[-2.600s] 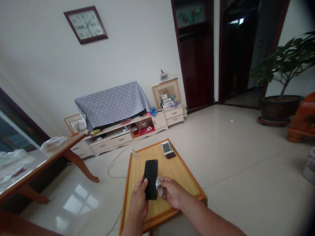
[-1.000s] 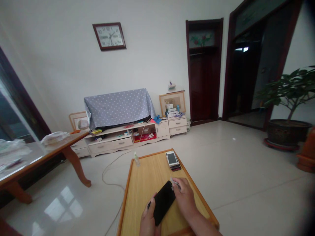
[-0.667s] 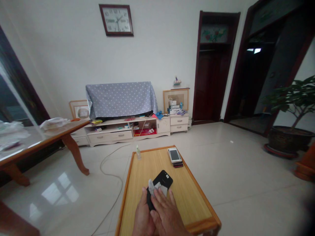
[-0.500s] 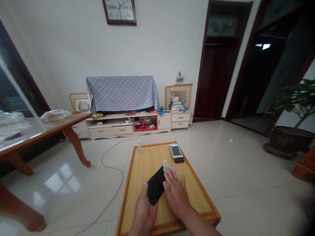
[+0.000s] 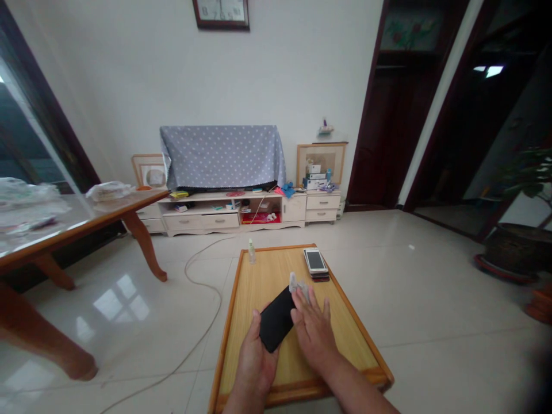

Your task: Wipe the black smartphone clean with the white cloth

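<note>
A black smartphone (image 5: 276,319) lies tilted in my left hand (image 5: 256,357), thumb along its left edge and the other fingers underneath. Its dark face is turned up towards me. My right hand (image 5: 317,334) presses a crumpled whitish tissue (image 5: 294,282) at the phone's upper right end, its fingers fairly straight over it. Part of the tissue is hidden under those fingers. Both hands are above a low wooden table (image 5: 271,267). Near its far right corner rests a stack of phones (image 5: 316,260), a white one on top.
A small clear bottle (image 5: 252,254) stands at the table's far left corner. To the left is a larger table (image 5: 142,198) with plastic bags. A cable (image 5: 218,290) runs over the tiled floor. Beyond is a white TV cabinet (image 5: 202,223); a potted plant (image 5: 513,247) stands at right.
The view has shifted, so the room and table appear slightly moved to the right and up. Both hands keep their hold on phone and tissue, in nearly the same pose.
</note>
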The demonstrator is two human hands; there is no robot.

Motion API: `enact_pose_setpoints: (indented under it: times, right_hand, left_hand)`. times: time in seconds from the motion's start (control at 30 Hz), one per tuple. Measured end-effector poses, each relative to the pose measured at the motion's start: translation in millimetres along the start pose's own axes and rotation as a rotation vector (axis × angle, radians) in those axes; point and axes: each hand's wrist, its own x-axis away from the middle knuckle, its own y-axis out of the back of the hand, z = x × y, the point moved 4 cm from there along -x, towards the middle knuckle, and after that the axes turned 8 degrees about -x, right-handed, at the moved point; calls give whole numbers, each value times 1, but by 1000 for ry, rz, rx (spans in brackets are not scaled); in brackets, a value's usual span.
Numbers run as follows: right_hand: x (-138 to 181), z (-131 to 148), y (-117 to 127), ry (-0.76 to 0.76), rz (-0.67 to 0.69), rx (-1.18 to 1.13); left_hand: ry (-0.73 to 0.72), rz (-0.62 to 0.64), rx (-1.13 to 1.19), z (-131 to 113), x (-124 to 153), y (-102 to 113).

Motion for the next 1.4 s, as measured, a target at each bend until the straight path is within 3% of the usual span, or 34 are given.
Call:
enact_pose_setpoints:
  times: [0.17, 0.27, 0.43, 0.6, 0.8, 0.9, 1.0, 1.13, 1.27, 1.4]
  right_hand:
    - [26, 35, -22, 207, 203, -68]
    - [26, 37, -21, 215, 175, -69]
    - [2, 0, 0, 59, -74, -176]
    - [-2, -18, 1, -171, -151, -494]
    - [-1, -23, 1, -628, -185, -1175]
    - [-2, -24, 2, -695, -171, -1331]
    - [-5, -34, 3, -631, -229, -1133]
    - [-7, -34, 9, -309, -306, -549]
    - [8, 0, -2, 23, -156, -237]
    - [35, 34, -25, 220, 36, -72]
  left_hand:
    - [140, 66, 57, 10, -5, 5]
    - [115, 57, 72, 9, -7, 6]
    - [0, 7, 34, 2, -3, 3]
    - [-24, -13, -6, 2, -1, 2]
    - [-5, -45, -26, 5, -2, 2]
    - [-8, -34, -30, 6, 1, -2]
    - [12, -20, -37, 10, 5, -7]
    - [56, 24, -4, 20, 9, -13]
    - [64, -8, 57, 26, 6, -7]
    - [136, -40, 80, 26, 3, 3]
